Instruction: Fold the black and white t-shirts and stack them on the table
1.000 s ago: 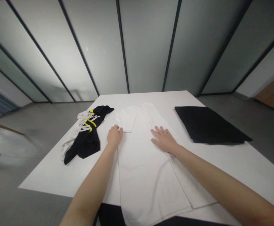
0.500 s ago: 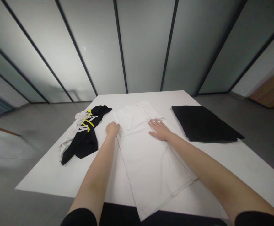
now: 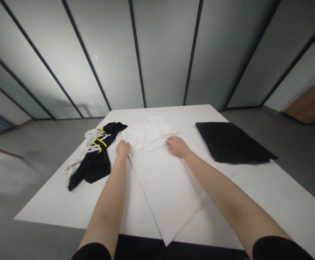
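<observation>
A white T-shirt (image 3: 162, 177) lies spread on the white table, its collar end away from me and one hem corner reaching the near edge. My left hand (image 3: 123, 148) is closed on the shirt's left edge, just below the sleeve (image 3: 135, 139). On the other side, my right hand (image 3: 178, 146) has its fingers curled into the fabric below the right sleeve; the fingertips are partly hidden. My right forearm covers part of the shirt's right side and hem.
To the left lies a crumpled black and white garment (image 3: 97, 155) with yellow print. A flat black folded cloth (image 3: 233, 142) rests at the right of the white table (image 3: 262, 195). Frosted glass panels (image 3: 162, 54) stand behind the table.
The shirt has shifted left together with both hands, and its hem corner at the near edge has turned slightly right. My right hand's spread fingers have curled in.
</observation>
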### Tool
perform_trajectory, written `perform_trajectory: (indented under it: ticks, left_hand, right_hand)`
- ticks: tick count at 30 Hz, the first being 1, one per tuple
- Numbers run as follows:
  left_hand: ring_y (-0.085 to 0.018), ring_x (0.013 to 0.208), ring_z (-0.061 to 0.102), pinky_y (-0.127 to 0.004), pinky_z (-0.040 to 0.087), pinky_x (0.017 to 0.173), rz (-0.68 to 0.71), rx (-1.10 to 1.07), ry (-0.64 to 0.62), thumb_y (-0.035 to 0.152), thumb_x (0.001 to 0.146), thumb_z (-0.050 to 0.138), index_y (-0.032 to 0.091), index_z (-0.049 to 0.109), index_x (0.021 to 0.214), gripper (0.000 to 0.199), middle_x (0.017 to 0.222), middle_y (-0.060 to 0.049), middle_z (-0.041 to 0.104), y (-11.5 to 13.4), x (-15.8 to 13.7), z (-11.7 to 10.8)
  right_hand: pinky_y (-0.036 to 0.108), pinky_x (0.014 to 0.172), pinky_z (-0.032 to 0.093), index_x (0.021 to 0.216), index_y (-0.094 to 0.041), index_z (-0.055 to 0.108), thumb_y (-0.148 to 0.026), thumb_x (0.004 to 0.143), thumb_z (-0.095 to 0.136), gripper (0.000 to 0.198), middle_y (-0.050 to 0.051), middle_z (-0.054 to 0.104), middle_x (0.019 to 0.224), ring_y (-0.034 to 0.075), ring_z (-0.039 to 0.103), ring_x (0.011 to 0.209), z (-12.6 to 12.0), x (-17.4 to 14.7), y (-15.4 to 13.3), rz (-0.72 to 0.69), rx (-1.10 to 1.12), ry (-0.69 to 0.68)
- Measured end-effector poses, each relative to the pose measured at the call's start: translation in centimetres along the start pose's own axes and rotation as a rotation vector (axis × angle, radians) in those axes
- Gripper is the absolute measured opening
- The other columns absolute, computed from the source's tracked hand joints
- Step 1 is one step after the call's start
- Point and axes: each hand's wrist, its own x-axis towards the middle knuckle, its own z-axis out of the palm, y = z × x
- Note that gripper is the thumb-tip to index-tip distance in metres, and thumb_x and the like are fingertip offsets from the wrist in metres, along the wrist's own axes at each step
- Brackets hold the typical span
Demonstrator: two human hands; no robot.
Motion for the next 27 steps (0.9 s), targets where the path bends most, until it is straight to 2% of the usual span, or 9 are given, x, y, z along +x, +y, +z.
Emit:
perform_trajectory:
  ticks: [3,7,9,13,15,17,20,23,27]
  left_hand:
    - [-0.031,0.118,0.071,-0.036,0.052,0.096,-0.014,-0.071,0.004,0.020,0.098,0.053,0.016,0.065,0.124,0.029,0.119,-0.018,0.077,-0.5,0.3,-0.1]
    - [-0.027,0.112,0.074,-0.034,0.053,0.096,-0.010,-0.179,0.006,0.010,0.090,0.055,0.018,0.053,0.150,0.061,0.115,-0.012,0.079,-1.2,0.4,-0.2]
    - [-0.026,0.112,0.074,-0.033,0.052,0.099,0.019,-0.210,-0.008,0.006,0.086,0.056,0.021,0.057,0.151,0.066,0.115,-0.010,0.079,-1.3,0.5,-0.2]
    - [-0.030,0.115,0.073,-0.036,0.052,0.104,0.020,-0.292,-0.061,0.011,0.084,0.059,0.020,0.077,0.124,0.044,0.113,-0.011,0.081,-1.2,1.0,-0.1]
    - [-0.031,0.114,0.073,-0.038,0.052,0.104,0.013,-0.333,-0.071,0.016,0.086,0.061,0.018,0.081,0.112,0.033,0.113,-0.013,0.081,-1.1,1.4,0.1]
    - [-0.031,0.113,0.074,-0.038,0.052,0.103,0.018,-0.380,-0.077,0.022,0.087,0.062,0.017,0.083,0.105,0.027,0.112,-0.014,0.082,-1.0,1.7,0.3]
    - [-0.030,0.107,0.074,-0.035,0.053,0.097,0.014,-0.471,-0.085,0.027,0.088,0.063,0.015,0.082,0.101,0.026,0.108,-0.014,0.082,-1.1,1.9,0.7]
    - [-0.027,0.097,0.074,-0.034,0.054,0.088,-0.022,-0.577,-0.089,0.028,0.087,0.064,0.013,0.081,0.099,0.025,0.098,-0.012,0.081,-1.2,2.0,1.2]
    - [-0.024,0.080,0.070,-0.032,0.052,0.074,-0.099,-0.739,-0.095,0.026,0.083,0.068,0.014,0.079,0.093,0.019,0.075,-0.005,0.074,-1.3,2.1,1.6]
  right_hand:
    - [0.041,0.123,0.040,0.145,-0.021,0.069,-0.029,0.107,0.045,0.045,0.012,0.060,0.158,0.027,0.056,0.143,0.0,-1.5,-1.0,0.100,0.000,-0.025]
    - [0.047,0.130,0.031,0.163,-0.021,0.052,-0.035,0.109,0.042,0.056,0.011,0.040,0.175,0.033,0.039,0.159,-0.1,-4.6,-1.5,0.190,-0.018,-0.159]
    - [0.051,0.130,0.031,0.166,-0.023,0.047,-0.037,0.109,0.042,0.059,0.011,0.035,0.177,0.036,0.036,0.161,-0.8,-6.4,-1.8,0.223,-0.036,-0.223]
    - [0.052,0.114,0.048,0.150,-0.025,0.066,-0.033,0.103,0.052,0.050,0.017,0.063,0.153,0.039,0.060,0.138,-3.3,-9.7,-5.0,0.245,-0.042,-0.299]
    - [0.046,0.105,0.052,0.138,-0.025,0.074,-0.032,0.103,0.053,0.041,0.017,0.073,0.130,0.034,0.069,0.120,-4.1,-11.2,-8.3,0.125,0.074,-0.261]
    - [0.038,0.098,0.052,0.134,-0.027,0.075,-0.029,0.104,0.053,0.038,0.011,0.074,0.122,0.027,0.069,0.112,-4.2,-12.6,-12.2,-0.088,0.261,-0.226]
    - [0.031,0.076,0.048,0.140,-0.036,0.072,-0.028,0.103,0.059,0.041,0.005,0.074,0.111,0.022,0.070,0.092,-3.4,-14.3,-16.8,-0.373,0.347,-0.356]
    - [0.030,0.068,0.039,0.139,-0.042,0.073,-0.029,0.102,0.060,0.041,0.004,0.072,0.106,0.020,0.066,0.083,-2.5,-14.9,-18.5,-0.504,0.282,-0.407]
    - [0.030,0.065,0.035,0.125,-0.036,0.077,-0.030,0.097,0.066,0.031,0.003,0.070,0.102,0.020,0.064,0.085,-2.0,-14.9,-18.0,-0.600,0.270,-0.380]
